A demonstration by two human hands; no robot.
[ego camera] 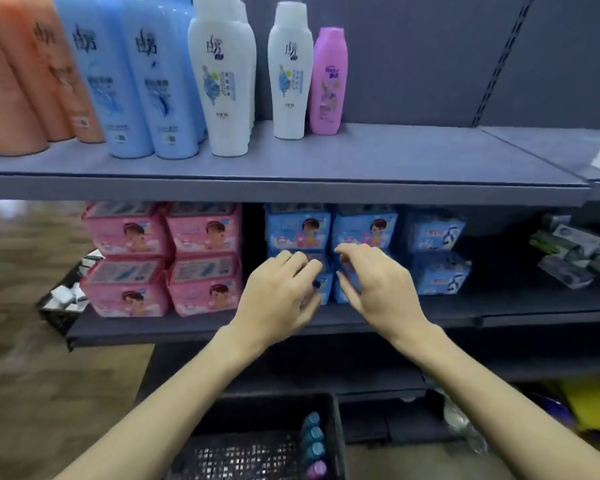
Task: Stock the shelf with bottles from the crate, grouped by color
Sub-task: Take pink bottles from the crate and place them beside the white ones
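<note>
A: Blue caps line the crate (336, 427) wall below us, one purple cap (316, 470) nearest; our left hand (278, 299) and right hand (378, 289) hover loosely curled, holding nothing.

B: We should probably lift the purple one, then stand it upright beside the pink-purple bottle (328, 81) on the upper shelf (413, 157).

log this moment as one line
hands: left hand, right hand empty, over lower shelf | crate: bottles left | pink bottle: top shelf
</note>
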